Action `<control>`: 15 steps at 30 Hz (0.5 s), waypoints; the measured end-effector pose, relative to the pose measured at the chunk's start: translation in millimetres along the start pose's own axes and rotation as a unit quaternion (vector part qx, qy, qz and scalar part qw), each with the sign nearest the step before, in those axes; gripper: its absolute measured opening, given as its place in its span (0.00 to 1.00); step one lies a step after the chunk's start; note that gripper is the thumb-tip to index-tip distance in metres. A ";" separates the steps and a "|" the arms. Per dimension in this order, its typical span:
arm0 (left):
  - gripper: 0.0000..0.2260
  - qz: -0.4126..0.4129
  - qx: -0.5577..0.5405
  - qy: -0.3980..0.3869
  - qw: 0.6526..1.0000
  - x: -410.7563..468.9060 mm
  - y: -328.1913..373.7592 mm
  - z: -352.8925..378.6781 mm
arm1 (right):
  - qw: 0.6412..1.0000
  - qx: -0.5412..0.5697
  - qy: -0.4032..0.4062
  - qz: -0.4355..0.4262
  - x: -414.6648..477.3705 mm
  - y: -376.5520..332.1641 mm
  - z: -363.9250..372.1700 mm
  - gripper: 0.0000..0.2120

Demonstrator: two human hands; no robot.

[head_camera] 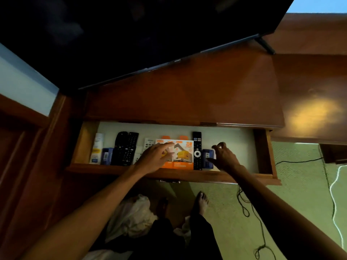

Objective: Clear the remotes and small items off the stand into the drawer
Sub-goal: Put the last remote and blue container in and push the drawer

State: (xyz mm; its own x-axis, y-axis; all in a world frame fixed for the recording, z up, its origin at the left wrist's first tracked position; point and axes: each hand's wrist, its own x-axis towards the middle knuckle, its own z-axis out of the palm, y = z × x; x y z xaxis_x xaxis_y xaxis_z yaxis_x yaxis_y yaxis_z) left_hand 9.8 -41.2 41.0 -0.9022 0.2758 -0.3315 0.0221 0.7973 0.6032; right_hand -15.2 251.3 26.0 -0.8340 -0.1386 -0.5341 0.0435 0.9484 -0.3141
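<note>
**Drawer contents, risks at closing**

As the drawer stood pulled out beneath the desk, its holdings lay in one row. Item: two black remotes, side by side, left of centre. Item: slim black remote, right of centre. Item: orange-and-white packets, between them, overlapping. Item: blue boxes, one at each end of the row. Item: white leaflet, far left.

Left hand: fingers spread and slack, resting over the packets, gripping nothing. Right hand: fingers curled loosely above the right-hand blue box, holding nothing.

Desk top: bare of small items under the television; clearing judged nearly complete.

Hazards, judged: the packets appeared to ride high and could snag the desk edge on closing; hands left inside risked a pinch; nudging could scatter the row.
</note>
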 end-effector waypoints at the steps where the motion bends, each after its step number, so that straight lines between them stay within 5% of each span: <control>1: 0.23 -0.006 0.004 -0.007 1.000 -10.7 -10.1 -5.4 | 1.000 0.021 0.009 -0.008 -8.6 -8.0 0.9 0.29; 3: 0.33 -0.025 0.018 -0.034 0.999 -26.1 -26.5 -10.8 | 0.997 0.076 -0.007 -0.031 -22.5 -19.3 2.2 0.30; 7: 0.44 0.006 0.079 -0.107 0.991 -53.6 -48.9 -23.8 | 0.992 0.069 -0.068 -0.081 -54.5 -49.6 18.8 0.51; 15: 0.40 0.071 0.182 -0.102 0.975 -57.2 -59.9 -31.1 | 0.985 -0.137 0.014 -0.106 -67.6 -67.6 33.7 0.36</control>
State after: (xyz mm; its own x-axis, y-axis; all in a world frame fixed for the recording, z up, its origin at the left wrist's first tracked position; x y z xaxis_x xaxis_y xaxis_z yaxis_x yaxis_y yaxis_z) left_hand 46.7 -121.5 46.4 -0.7757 0.4686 -0.4227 0.3256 0.8709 0.3680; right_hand 56.8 187.0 56.9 -0.8236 -0.3376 -0.4557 -0.2802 0.9408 -0.1905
